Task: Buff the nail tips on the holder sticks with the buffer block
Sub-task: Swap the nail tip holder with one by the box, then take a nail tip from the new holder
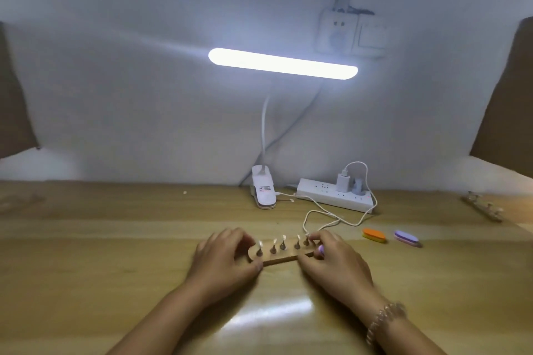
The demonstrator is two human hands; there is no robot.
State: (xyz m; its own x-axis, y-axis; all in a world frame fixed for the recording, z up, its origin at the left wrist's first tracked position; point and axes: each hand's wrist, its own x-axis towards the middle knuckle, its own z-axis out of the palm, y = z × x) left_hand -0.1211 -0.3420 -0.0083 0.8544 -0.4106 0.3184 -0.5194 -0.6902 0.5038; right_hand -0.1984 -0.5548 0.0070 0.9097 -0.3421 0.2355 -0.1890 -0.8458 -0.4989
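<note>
Five nail tips (pixel 284 238) upright on sticks in a wooden holder (pixel 277 258), lying across the near middle of the tabletop (pixel 115 239). At 9 o'clock of the holder, left hand (pixel 222 256) with fingers and thumb curled round that end, steadying it. At 3 o'clock, right hand (pixel 334 262) pinching a small purple buffer block (pixel 320 251) close at the last stick on that side; touching or not, too blurred to tell. Probably work on the rightmost tip, with four more to its left. Impossible to see which tips are already buffed. Farther out at 3 o'clock, a spare orange block (pixel 374 235) and a purple block (pixel 406 238), well apart from the hands. At 1 o'clock a power strip (pixel 334 196), at 12 o'clock a lit clip lamp (pixel 282 63).
</note>
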